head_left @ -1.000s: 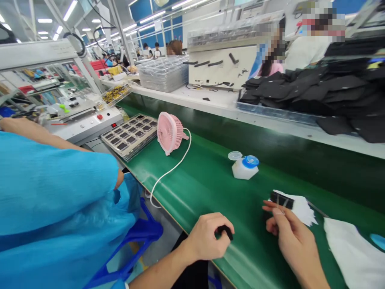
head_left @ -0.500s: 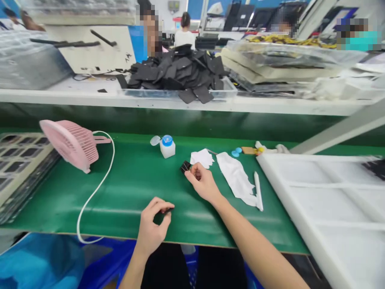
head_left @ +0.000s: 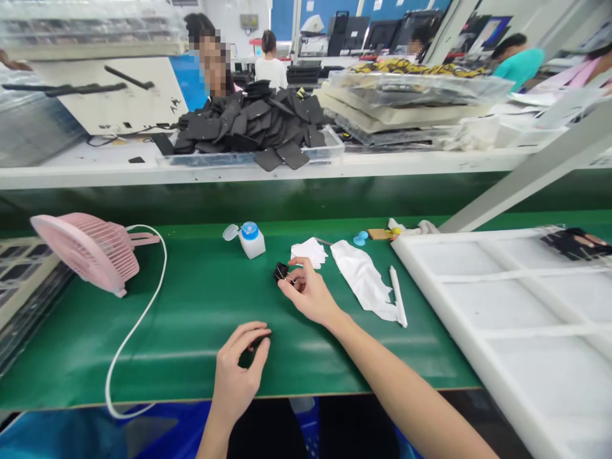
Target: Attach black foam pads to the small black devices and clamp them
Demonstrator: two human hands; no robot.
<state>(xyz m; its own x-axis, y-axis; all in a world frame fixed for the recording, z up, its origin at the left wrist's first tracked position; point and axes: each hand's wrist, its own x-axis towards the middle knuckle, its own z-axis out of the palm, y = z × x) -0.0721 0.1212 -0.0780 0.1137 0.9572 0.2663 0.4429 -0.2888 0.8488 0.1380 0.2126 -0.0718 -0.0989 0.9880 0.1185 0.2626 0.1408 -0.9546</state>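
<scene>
My right hand (head_left: 313,292) is closed on the wire handles of a black binder clip (head_left: 281,272), above the green mat. Lower and to the left, my left hand (head_left: 239,366) has its thumb and fingers curled around a small flat dark piece (head_left: 259,342), mostly hidden by the fingers. Beyond my right hand lies a stack of small white wipes (head_left: 310,252). Further right are a crumpled white cloth (head_left: 363,277) and a white pen-like stick (head_left: 398,296). A white bottle with a blue top (head_left: 251,240) stands behind, its lid flipped back.
A pink fan (head_left: 86,252) with a white cable (head_left: 138,331) stands at left, beside stacked trays (head_left: 23,280). A white divided tray (head_left: 444,299) fills the right. On the shelf above, a clear bin holds black pieces (head_left: 248,121). Several people are behind it.
The camera view has swung slightly to the right, so things appear further left. Both hands keep their hold, with little movement over the mat.
</scene>
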